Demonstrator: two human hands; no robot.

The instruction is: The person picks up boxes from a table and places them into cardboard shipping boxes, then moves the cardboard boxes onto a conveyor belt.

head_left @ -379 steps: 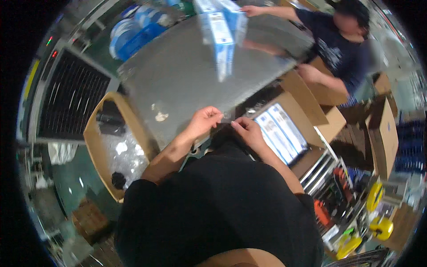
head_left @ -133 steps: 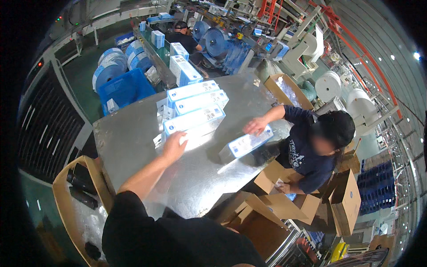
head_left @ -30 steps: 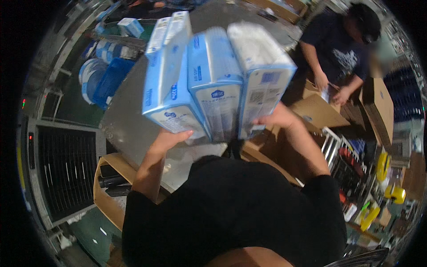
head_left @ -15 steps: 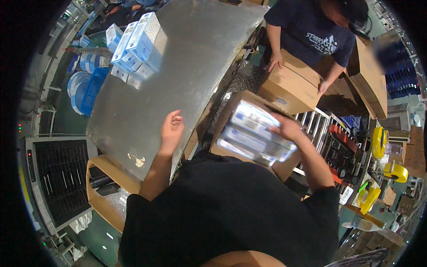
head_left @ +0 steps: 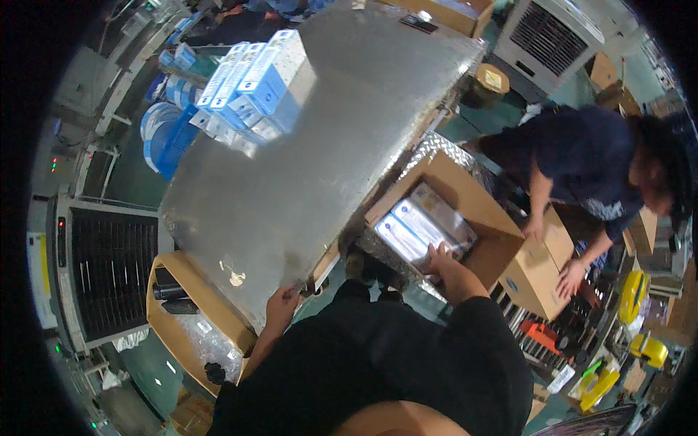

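Boxes point(head_left: 273, 73), blue-white, on table point(head_left: 291, 203): three; wearer's hands point(head_left: 448, 272): two.

Open brown carton partly filled with white-and-blue packs, just beside the table.

The cardboard carton point(head_left: 476, 207) sits with its top open and its walls raised, to the right of the metal table point(head_left: 291, 182), set slantwise to the table's edge. Inside, at the end toward the table, long box-shaped packs point(head_left: 411, 221) lie side by side; two show bright white faces with blue edging and small round blue marks. A duller greyish face shows beside them, perhaps another pack. Bare shaded cardboard is visible toward the carton's right end.
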